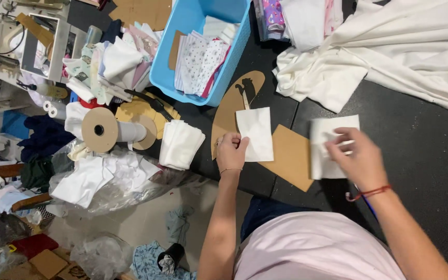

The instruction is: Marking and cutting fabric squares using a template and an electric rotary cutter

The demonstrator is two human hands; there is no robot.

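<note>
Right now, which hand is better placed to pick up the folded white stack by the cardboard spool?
Left. The left hand rests nearest the folded white stack; the right hand is occupied on a white fabric piece.

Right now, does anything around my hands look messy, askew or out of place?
Yes. Fabric scraps and crumpled plastic lie on the floor below the table edge. On the table, the big white cloth sits in a rumpled heap, while the cut white pieces are neatly stacked.
</note>
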